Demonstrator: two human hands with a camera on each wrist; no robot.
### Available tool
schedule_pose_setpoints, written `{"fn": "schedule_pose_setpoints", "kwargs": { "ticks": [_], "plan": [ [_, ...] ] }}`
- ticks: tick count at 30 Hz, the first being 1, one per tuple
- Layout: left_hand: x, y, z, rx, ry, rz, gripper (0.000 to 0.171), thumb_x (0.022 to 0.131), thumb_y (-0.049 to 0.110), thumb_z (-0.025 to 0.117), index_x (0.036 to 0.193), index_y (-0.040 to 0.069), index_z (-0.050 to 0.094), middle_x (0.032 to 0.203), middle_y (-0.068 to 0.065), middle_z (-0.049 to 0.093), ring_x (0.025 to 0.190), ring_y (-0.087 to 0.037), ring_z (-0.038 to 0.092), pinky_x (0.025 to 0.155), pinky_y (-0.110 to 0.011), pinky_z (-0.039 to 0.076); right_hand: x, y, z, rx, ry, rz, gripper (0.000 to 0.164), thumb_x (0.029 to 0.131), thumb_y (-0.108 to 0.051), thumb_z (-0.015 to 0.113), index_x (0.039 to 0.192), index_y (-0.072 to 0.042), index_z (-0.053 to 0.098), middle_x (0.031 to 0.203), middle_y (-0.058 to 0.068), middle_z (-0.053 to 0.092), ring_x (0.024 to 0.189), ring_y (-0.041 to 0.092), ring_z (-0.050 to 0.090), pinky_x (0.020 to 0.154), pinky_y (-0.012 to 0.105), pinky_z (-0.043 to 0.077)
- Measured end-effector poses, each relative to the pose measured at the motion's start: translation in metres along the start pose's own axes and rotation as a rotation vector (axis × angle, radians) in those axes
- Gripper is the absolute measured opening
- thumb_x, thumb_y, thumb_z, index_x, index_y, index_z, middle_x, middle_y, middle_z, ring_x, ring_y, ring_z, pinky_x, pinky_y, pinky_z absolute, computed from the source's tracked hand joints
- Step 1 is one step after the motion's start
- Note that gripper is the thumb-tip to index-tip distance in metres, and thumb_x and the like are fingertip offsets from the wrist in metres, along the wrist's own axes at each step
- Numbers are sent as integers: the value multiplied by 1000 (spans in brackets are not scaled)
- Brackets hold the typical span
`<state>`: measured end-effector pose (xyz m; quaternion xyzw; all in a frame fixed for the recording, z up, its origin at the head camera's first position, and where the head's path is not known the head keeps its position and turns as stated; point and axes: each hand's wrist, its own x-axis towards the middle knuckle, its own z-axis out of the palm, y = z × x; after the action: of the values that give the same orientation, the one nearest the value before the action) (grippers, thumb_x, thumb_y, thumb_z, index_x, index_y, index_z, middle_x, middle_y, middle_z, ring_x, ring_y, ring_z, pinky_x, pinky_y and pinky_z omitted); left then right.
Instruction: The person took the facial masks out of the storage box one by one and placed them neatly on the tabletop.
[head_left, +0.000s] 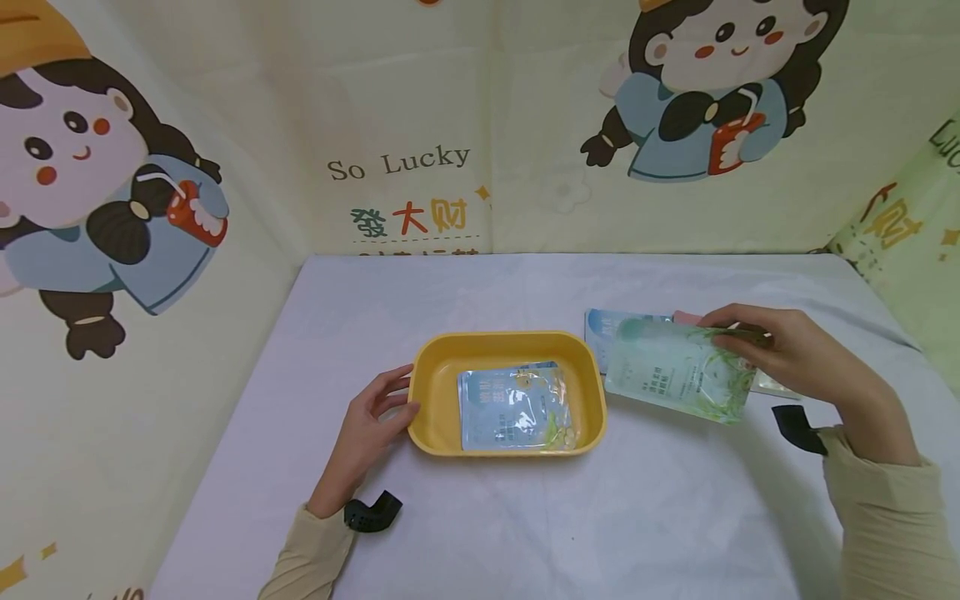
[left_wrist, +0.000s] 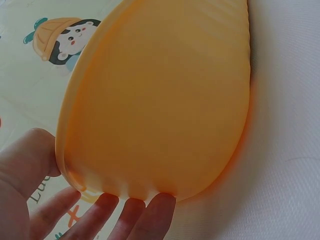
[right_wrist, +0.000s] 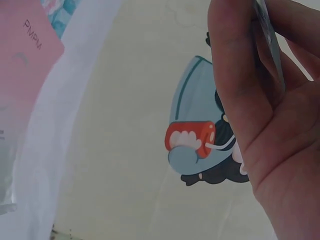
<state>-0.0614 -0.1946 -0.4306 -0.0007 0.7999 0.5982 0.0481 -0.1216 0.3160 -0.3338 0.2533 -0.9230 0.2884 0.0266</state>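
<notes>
Hard to count the blue packets (head_left: 513, 410) inside the yellow tray (head_left: 435, 383) — just slivers of edge past the top one, plus glare over the print. Can't see much of the other blue packet (head_left: 598, 331) or the pink packet (right_wrist: 30, 62) either, both tucked partly behind the green packet (head_left: 675, 371). Can read "PMPM" on the pink one, cropped in the right wrist view. Also lost there: most of the green one, down to a thin edge between fingers. Pinched by its upper right corner in the right hand (head_left: 795, 350), hanging left and below the fingertips, just by the tray's right end — can't tell if touching. Gripping the tray's left end with the left hand (head_left: 367, 425), thumb at the rim, fingertips outside.
</notes>
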Motion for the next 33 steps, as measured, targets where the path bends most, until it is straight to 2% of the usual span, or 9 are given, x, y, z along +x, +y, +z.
{"fn": "schedule_pose_setpoints", "kwargs": {
  "ticks": [4,9,15,22,33],
  "plan": [
    [-1,2,0,2,4,2,52,92,16,72,140,17,54,133,-10,57,116,-28,61,86,-23,56,-1,6,1,-10,-22,-36,40,84,7,73,115,-16,70,108,-2,68,83,0,60,65,10,49],
    [-1,2,0,-10,5,-1,51,92,15,71,140,17,54,133,-11,57,115,-28,61,85,-22,57,-2,8,4,-8,-45,-32,39,84,7,73,115,-16,69,110,0,68,87,-2,59,69,8,49],
    [-1,2,0,-17,1,-5,51,92,16,71,140,17,54,134,-11,57,115,-29,61,85,-22,56,-2,7,9,30,-83,14,35,85,4,72,114,-16,70,113,5,69,92,-5,59,75,5,48],
    [0,2,-1,-10,2,-8,51,92,17,72,140,18,54,133,-10,57,116,-29,61,85,-22,56,0,9,15,59,-168,85,28,90,-2,70,115,-16,68,115,6,67,89,1,59,70,13,51],
    [-1,5,-2,-17,-11,-5,51,92,19,72,140,18,53,135,-11,57,118,-30,60,86,-22,56,4,11,29,78,-173,-41,27,88,2,70,108,-16,68,103,-3,67,84,3,60,66,19,52]
  ]
}}
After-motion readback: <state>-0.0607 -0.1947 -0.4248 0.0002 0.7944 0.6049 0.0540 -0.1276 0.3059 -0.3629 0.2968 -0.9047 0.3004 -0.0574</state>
